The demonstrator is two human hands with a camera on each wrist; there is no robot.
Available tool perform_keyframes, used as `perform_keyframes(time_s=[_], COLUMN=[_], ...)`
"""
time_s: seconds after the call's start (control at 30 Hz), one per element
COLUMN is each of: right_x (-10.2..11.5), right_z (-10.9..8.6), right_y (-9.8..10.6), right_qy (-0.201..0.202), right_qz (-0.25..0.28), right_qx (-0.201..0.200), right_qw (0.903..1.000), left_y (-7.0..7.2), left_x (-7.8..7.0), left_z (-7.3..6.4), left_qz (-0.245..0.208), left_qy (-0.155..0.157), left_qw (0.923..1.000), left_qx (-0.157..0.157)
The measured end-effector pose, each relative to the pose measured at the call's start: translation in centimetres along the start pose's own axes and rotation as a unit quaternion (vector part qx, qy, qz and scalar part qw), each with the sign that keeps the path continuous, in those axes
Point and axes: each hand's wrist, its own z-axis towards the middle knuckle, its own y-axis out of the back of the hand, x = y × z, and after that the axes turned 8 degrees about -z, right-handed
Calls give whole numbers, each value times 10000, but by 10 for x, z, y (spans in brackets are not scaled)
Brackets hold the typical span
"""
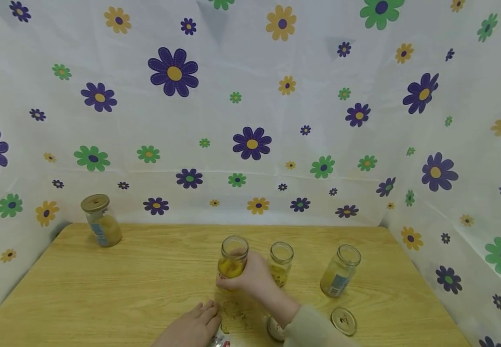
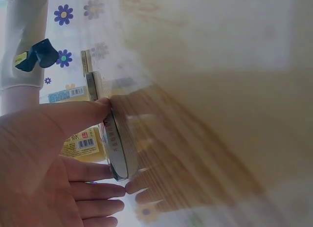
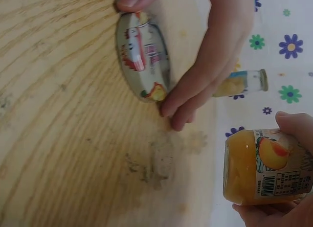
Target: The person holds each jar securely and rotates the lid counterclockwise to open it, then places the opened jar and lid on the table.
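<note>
My right hand (image 1: 256,279) grips a lidless glass jar (image 1: 231,267) of yellow contents. A peach label shows on this jar in the right wrist view, and its base seems raised off the table. Close to the table's front, my left hand (image 1: 194,325) holds a printed jar lid (image 3: 139,56) by its edges. The thumb touches one side of the rim and the fingertips the opposite side. Most of the lid is cut off by the head view's lower edge. Just right of the gripped jar stands another open jar (image 1: 279,272), partly hidden by my right hand.
At the right is an open jar (image 1: 340,274) with a blue label; a gold lid (image 1: 344,321) lies in front of it. Another lid (image 1: 276,329) is half under my right sleeve. A lidded jar (image 1: 104,226) stands back left. Dark marks (image 1: 237,313) spot the table. Flowered curtains enclose it.
</note>
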Motion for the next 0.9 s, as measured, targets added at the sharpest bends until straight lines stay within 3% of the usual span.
perform_keyframes(time_s=[0.4,0.67,0.9], right_x=[-22,-30,-31], right_z=[9,14,15], right_y=[-16,-24,-24], right_qy=[160,110,209], right_qz=[-453,-544,-458], right_qx=[-56,38,191], right_qw=[9988,9985,9986], left_y=[-4,-4,-4], left_x=[2,4,4], left_z=[2,5,5], left_qz=[261,205,35], left_qy=[-132,-72,-120], left_qw=[9996,9997,9999], left_qx=[5,121,17])
